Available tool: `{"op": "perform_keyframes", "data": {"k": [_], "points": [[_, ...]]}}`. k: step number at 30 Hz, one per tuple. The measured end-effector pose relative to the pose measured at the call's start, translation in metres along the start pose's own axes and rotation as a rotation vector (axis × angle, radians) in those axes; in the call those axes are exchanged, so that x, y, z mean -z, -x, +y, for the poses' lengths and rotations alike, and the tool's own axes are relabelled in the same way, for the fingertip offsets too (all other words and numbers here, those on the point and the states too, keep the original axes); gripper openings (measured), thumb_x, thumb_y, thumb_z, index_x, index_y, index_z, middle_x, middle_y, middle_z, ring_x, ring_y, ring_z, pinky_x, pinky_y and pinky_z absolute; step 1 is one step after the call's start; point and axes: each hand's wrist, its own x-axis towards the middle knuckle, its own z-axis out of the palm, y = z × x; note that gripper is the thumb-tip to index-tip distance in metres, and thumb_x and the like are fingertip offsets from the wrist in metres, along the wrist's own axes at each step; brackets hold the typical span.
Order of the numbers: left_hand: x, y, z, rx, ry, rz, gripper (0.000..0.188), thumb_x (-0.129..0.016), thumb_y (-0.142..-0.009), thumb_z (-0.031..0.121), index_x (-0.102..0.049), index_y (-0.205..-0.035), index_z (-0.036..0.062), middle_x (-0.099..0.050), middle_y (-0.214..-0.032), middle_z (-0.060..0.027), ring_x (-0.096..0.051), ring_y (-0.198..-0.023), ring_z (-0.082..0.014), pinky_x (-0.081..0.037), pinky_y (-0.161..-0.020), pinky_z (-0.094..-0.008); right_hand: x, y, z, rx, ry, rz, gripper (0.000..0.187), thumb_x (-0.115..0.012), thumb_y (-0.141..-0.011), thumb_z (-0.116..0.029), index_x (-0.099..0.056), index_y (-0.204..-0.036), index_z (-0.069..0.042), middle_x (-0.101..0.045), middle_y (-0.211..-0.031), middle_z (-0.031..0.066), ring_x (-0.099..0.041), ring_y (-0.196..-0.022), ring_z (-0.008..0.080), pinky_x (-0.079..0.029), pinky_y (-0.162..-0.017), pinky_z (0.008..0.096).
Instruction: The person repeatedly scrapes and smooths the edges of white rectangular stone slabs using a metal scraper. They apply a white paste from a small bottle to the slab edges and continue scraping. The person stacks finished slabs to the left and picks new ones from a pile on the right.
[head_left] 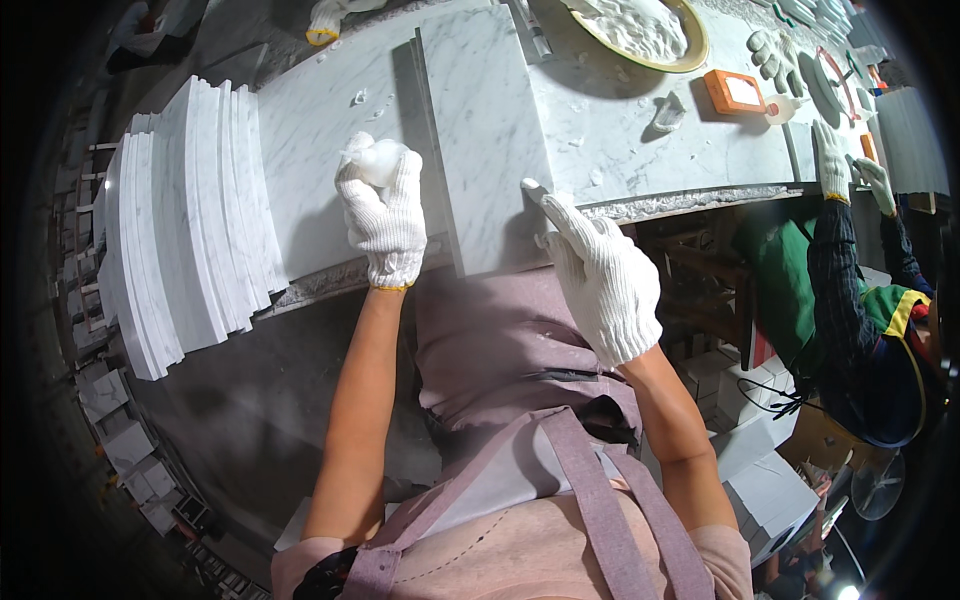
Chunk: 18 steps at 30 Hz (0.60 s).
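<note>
"Hands?"
"My white-gloved left hand pinches a translucent whitish wad left of the grey-veined white marble slab; my white-gloved right hand extends one finger at the slab's right edge, grip unclear."
"Technique?"
"I'd press lightly, evenly."

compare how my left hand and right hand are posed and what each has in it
The left hand curls around a whitish wad; the right hand has its index finger stretched out, with nothing visibly held.
The left hand is left of the grey-veined marble slab, while the right hand is by that slab's right edge.
Both the left hand and the right hand wear white knit gloves.
</note>
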Motion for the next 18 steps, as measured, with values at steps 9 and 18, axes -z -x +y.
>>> {"op": "perform_keyframes", "data": {"k": [9,18], "points": [[0.002,0.000,-0.003,-0.040,-0.009,-0.002,0.060,-0.086,-0.087,0.009,-0.052,-0.136,0.0030,-0.060,-0.138,-0.0154,-0.061,-0.123,-0.0261,-0.051,-0.105,-0.0400,-0.004,-0.014,0.003,0.052,0.142,0.143,0.041,-0.069,-0.097,-0.017,-0.069,-0.138,-0.021,-0.070,-0.084,0.0118,-0.069,-0.072,0.0298,-0.054,-0.062,0.0399],[0.000,0.000,0.002,-0.041,0.002,0.026,0.062,-0.087,-0.086,0.009,-0.051,-0.137,0.0018,-0.060,-0.138,-0.0149,-0.061,-0.123,-0.0247,-0.051,-0.105,-0.0396,-0.001,0.013,-0.002,0.024,0.352,-0.106,0.042,-0.070,-0.097,-0.025,-0.067,-0.139,-0.023,-0.069,-0.087,0.0089,-0.069,-0.071,0.0299,-0.053,-0.059,0.0412]]}}
